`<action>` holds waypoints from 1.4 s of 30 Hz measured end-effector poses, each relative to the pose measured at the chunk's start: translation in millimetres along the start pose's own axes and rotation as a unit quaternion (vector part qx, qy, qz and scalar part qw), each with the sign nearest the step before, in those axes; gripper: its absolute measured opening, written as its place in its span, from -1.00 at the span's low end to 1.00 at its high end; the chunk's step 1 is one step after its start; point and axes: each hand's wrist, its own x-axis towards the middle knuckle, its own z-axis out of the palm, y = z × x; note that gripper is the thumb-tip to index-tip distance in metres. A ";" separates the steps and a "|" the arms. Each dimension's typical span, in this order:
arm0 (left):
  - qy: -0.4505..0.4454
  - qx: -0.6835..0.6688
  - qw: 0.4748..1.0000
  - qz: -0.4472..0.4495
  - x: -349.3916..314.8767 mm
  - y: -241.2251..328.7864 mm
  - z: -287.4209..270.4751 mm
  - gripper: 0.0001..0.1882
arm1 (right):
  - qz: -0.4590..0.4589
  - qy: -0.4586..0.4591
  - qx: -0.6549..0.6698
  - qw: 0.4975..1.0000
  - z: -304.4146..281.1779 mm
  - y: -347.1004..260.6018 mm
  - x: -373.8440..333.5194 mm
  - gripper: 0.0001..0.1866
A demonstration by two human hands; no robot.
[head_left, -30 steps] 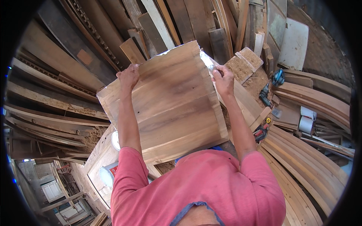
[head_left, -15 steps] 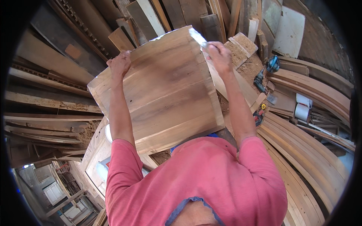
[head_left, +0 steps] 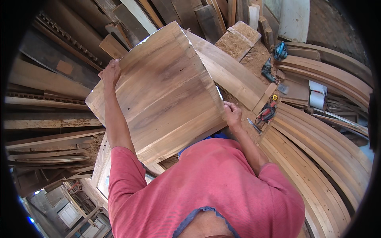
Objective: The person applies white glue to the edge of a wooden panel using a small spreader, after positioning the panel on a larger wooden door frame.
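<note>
A square wooden panel (head_left: 158,95), made of several joined boards with brown grain, is tilted up in front of my chest. My left hand (head_left: 110,73) is closed on its far left edge, the arm stretched out. On the right edge, close to the near corner, my right hand (head_left: 233,115) is closed with thumb and fingers at the rim. Its fingertips are partly hidden by the panel. Bright white patches show along the panel's far and right edges.
A long plank (head_left: 234,75) lies beyond the panel, with a sawdust-covered board (head_left: 240,37) behind it. To the right are a teal power tool (head_left: 274,59), a red tool (head_left: 266,112) and stacked curved boards (head_left: 309,158). Boards (head_left: 51,99) lean at the left.
My right hand has moved from the panel's far right corner down its right edge toward me. The panel has turned counterclockwise, its far corner shifting left. My left hand has moved slightly left.
</note>
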 end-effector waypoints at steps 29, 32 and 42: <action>-0.032 0.009 0.999 -0.013 0.9 -12.6 4.6 -0.51 | 0.011 -0.005 -0.198 0.980 -18.0 0.9 27.3 -0.75; -0.045 0.012 0.999 -0.016 1.3 -1.5 -2.3 -0.51 | -0.038 -0.005 -0.273 0.961 -7.2 20.0 30.8 -0.78; -0.046 0.010 0.998 -0.034 1.1 -15.5 5.2 -0.51 | -0.102 -0.071 -0.307 0.943 -43.5 13.5 -7.5 -0.66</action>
